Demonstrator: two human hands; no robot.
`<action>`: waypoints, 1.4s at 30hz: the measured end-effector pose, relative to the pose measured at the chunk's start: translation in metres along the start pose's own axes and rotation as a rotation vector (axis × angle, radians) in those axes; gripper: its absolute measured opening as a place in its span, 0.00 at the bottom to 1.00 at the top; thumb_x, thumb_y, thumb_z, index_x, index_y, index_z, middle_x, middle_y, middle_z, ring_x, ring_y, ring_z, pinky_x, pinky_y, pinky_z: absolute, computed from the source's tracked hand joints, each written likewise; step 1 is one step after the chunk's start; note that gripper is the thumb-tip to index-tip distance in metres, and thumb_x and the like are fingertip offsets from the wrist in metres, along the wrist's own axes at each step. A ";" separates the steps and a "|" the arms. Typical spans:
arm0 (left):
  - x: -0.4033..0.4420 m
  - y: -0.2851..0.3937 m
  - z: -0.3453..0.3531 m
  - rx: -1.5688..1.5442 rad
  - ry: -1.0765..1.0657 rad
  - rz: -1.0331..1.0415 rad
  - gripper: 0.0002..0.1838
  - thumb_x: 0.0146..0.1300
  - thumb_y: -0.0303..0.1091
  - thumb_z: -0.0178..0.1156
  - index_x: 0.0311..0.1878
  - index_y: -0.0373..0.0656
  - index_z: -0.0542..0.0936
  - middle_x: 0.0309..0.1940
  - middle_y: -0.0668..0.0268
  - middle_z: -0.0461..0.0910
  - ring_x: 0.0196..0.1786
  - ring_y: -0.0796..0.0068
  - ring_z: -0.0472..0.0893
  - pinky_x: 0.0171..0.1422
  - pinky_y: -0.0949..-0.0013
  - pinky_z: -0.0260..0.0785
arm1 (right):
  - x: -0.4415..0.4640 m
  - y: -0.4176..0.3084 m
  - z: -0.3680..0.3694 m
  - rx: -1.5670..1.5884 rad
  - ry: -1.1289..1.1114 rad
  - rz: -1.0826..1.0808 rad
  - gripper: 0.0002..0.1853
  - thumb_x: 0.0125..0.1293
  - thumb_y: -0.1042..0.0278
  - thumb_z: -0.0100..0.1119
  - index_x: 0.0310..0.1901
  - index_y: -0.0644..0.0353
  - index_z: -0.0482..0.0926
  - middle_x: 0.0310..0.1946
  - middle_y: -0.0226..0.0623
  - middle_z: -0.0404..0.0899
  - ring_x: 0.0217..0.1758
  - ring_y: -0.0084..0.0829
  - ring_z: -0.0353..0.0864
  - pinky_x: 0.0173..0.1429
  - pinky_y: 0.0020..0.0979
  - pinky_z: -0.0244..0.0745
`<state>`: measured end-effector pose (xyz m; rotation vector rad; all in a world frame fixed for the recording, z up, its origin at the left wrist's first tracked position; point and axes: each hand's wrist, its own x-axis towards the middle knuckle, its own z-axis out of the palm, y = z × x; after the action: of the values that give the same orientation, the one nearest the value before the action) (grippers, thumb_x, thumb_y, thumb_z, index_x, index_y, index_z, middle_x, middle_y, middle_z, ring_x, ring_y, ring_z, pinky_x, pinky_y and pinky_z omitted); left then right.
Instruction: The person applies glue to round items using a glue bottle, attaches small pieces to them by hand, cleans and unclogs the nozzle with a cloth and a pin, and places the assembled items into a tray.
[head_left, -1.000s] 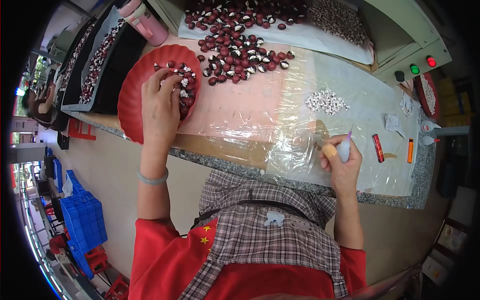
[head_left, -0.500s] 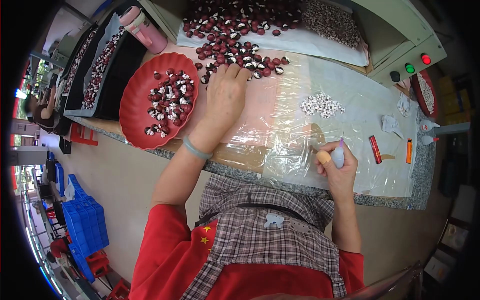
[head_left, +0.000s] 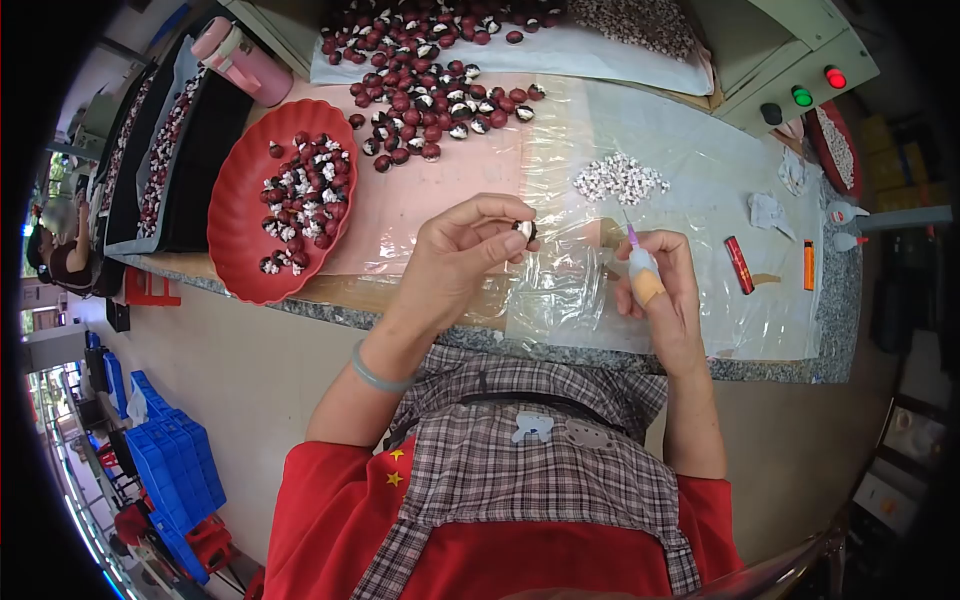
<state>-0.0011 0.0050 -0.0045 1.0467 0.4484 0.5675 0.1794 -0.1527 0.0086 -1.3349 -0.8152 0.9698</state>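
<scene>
Between the thumb and fingertips of my left hand [head_left: 465, 255] is a dark round piece [head_left: 525, 230] with a white patch. My right hand [head_left: 665, 290] is wrapped round a small squeeze bottle [head_left: 641, 262] whose purple needle tip points up and away from me. Beyond it lies a heap of small white bits [head_left: 620, 178] on the clear plastic sheet. On the left a red scalloped dish [head_left: 232, 215] holds red balls with white bits on them. Many red, black and white balls [head_left: 430, 108] are spread beyond my left hand.
A pink flask [head_left: 243, 62] and black bins [head_left: 200, 150] stand at the left. A red tube [head_left: 739, 265], an orange stick [head_left: 809, 265] and crumpled tissue [head_left: 770, 212] lie at the right. At far left is another person [head_left: 70, 255]. Blue crates [head_left: 175, 465] stand on the floor.
My left hand has gone from the dish to the loose balls, then back towards me with one round piece. My right hand has raised and tilted the bottle.
</scene>
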 end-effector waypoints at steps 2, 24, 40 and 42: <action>-0.005 -0.007 0.006 -0.231 0.012 -0.098 0.13 0.63 0.25 0.58 0.51 0.36 0.77 0.44 0.60 0.79 0.42 0.77 0.79 0.45 0.77 0.72 | 0.001 -0.002 0.000 -0.024 0.002 -0.085 0.14 0.63 0.75 0.52 0.50 0.63 0.66 0.42 0.36 0.69 0.27 0.19 0.71 0.27 0.19 0.64; -0.017 -0.023 0.017 -0.306 -0.062 -0.205 0.14 0.62 0.25 0.60 0.51 0.34 0.77 0.42 0.60 0.80 0.42 0.74 0.80 0.48 0.75 0.74 | -0.013 -0.017 0.011 -0.085 0.164 -0.345 0.20 0.60 0.79 0.62 0.53 0.68 0.69 0.40 0.45 0.80 0.32 0.24 0.81 0.31 0.20 0.77; -0.016 -0.028 0.016 -0.310 -0.061 -0.237 0.14 0.61 0.23 0.60 0.51 0.33 0.77 0.43 0.61 0.80 0.42 0.74 0.79 0.48 0.74 0.73 | -0.018 -0.016 0.013 -0.525 0.223 -0.479 0.23 0.59 0.68 0.66 0.53 0.71 0.72 0.41 0.46 0.82 0.39 0.34 0.86 0.41 0.26 0.79; -0.016 -0.028 0.016 -0.312 -0.061 -0.236 0.14 0.61 0.22 0.60 0.51 0.34 0.77 0.43 0.61 0.80 0.42 0.74 0.79 0.48 0.74 0.73 | -0.018 -0.016 0.013 -0.543 0.216 -0.476 0.23 0.59 0.69 0.66 0.52 0.71 0.72 0.41 0.47 0.81 0.39 0.34 0.86 0.41 0.27 0.79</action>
<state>0.0025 -0.0265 -0.0218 0.6995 0.4077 0.3782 0.1620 -0.1634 0.0268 -1.5647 -1.2077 0.2246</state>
